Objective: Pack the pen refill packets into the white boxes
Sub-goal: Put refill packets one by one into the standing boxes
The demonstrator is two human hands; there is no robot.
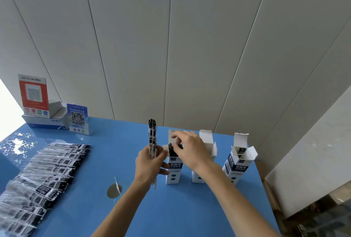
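Fingers of left hand (150,162) grip upright refill packets (152,138), right hand (190,149) pinches packet in white box (173,168), "CHNT" carton (45,122)

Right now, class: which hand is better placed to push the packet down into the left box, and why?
The right hand. It already pinches a packet at the open top of the left box, while the left hand is occupied gripping spare packets upright beside it.

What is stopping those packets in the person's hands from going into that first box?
Nothing visible. The leftmost white box stands open-topped, and the right hand is at its mouth pinching a dark packet. The left hand holds more refill packets upright just beside it.
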